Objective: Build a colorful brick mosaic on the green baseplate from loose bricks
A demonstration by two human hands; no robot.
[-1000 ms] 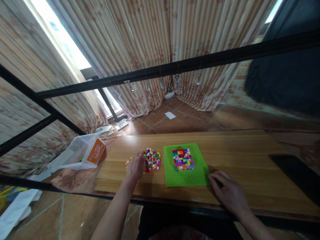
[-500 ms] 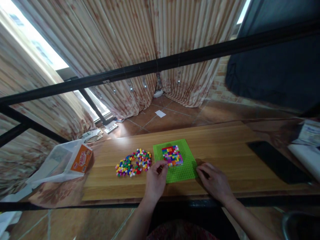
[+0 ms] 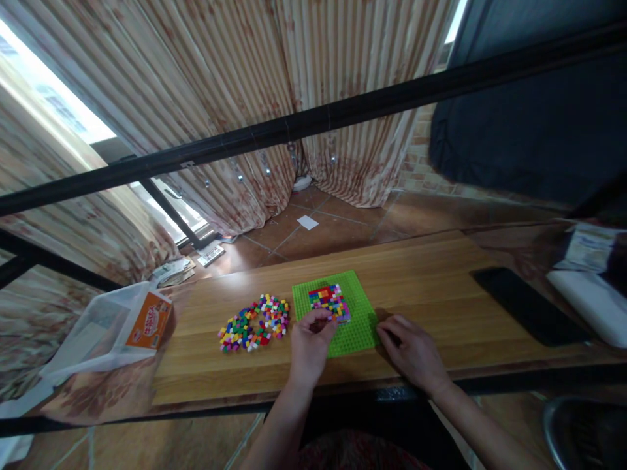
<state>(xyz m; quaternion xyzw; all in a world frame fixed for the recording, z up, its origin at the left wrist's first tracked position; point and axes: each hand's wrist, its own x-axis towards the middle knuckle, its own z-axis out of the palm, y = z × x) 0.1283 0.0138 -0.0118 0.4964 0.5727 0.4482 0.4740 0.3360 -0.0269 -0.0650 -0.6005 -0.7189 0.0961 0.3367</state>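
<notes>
A bright green studded baseplate (image 3: 359,336) lies on the wooden board, bearing a tight patch of small multicoloured bricks (image 3: 327,295). Over the near edge of that patch, my left hand (image 3: 309,339) is closed in a pinch; whatever is between its thumb and forefinger is too small to make out. My right hand (image 3: 411,349) rests at the baseplate's right edge, thumb and curled fingers closed on it. Left of the baseplate, a loose pile of small coloured bricks (image 3: 242,328) is spread in a rough ring.
The wooden board (image 3: 196,372) spans the low table. A clear plastic bin (image 3: 105,333) with an orange label stands to the left. On the right lie a dark flat slab (image 3: 529,307) and a white roll (image 3: 590,307). A black metal bar (image 3: 274,132) crosses beyond the board.
My left hand has moved right and slightly up, further over the brick patch. My right hand stays at the baseplate's edge. The whole view has shifted a little.
</notes>
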